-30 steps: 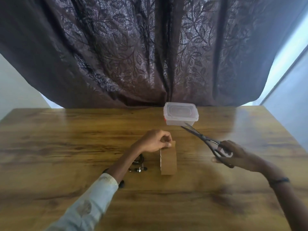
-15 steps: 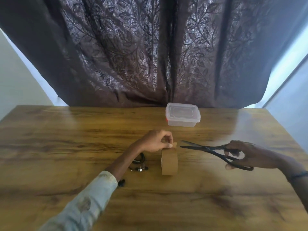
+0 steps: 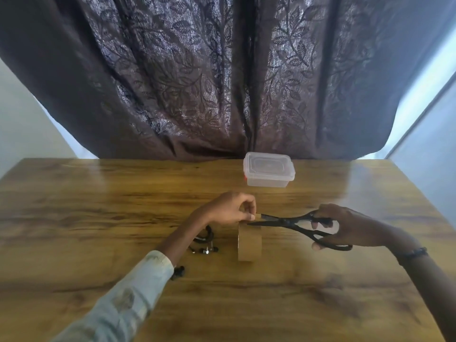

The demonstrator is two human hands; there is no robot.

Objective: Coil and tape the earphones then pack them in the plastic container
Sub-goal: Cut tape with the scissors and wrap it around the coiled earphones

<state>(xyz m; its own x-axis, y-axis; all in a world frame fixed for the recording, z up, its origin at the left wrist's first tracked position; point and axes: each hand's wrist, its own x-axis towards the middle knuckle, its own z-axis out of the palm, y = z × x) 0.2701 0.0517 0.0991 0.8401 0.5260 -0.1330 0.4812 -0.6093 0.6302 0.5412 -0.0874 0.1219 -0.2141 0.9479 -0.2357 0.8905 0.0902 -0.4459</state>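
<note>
Behind your work hangs a dark leaf-patterned curtain (image 3: 212, 77), and beneath it the wooden table (image 3: 98, 198) spans the whole view. Your left arm, in a pale sleeve (image 3: 128, 294), reaches in from the lower left; your left hand (image 3: 228, 208) is arched over the top of the tape roll (image 3: 249, 243), fingers curled, with thumb and fingertips pinching the loose end of the brown tape lifted off the roll. Your right arm enters from the lower right, a dark band at the wrist; your right hand (image 3: 345, 225) grips the looped handles of the black scissors (image 3: 291, 224), fingers threaded through them. The blades are parted and point left, their tips meeting the pinched tape end just beside your left fingertips. The roll stands on edge near the table's centre. The plastic container (image 3: 269, 172), clear and with its lid on, sits at the far edge of the table, well apart from both hands. The earphones (image 3: 204, 243) lie on the table just left of the roll, partly hidden under your left forearm.
</note>
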